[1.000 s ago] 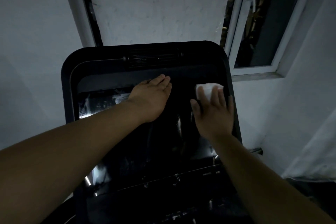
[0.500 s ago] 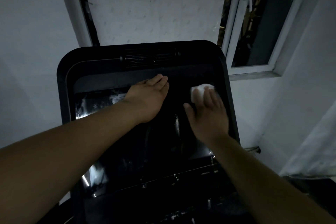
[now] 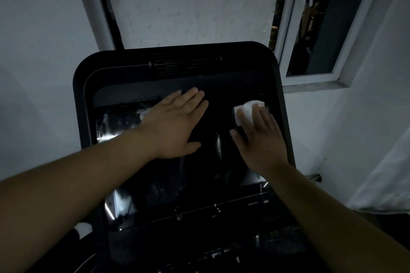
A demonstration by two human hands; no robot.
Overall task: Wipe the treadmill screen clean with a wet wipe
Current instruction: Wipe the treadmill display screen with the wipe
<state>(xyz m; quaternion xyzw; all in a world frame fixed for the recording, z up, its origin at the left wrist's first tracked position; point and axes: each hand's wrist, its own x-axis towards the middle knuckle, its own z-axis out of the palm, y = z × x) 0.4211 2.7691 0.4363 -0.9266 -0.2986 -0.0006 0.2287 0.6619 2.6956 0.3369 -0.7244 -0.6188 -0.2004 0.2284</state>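
The black treadmill console fills the middle of the head view, and its glossy screen shows wet streaks at the left and lower left. My left hand lies flat on the upper middle of the screen, fingers straight. My right hand presses a white wet wipe against the screen's upper right part with straight fingers. Most of the wipe sticks out past the fingertips.
The console's black frame rims the screen, with a vent slot along its top. A white wall stands behind. A window with a white frame is at the upper right. Pale fabric hangs at the right.
My right hand slid the wipe a little left and down across the upper right of the screen, then back up. My left hand stayed in place.
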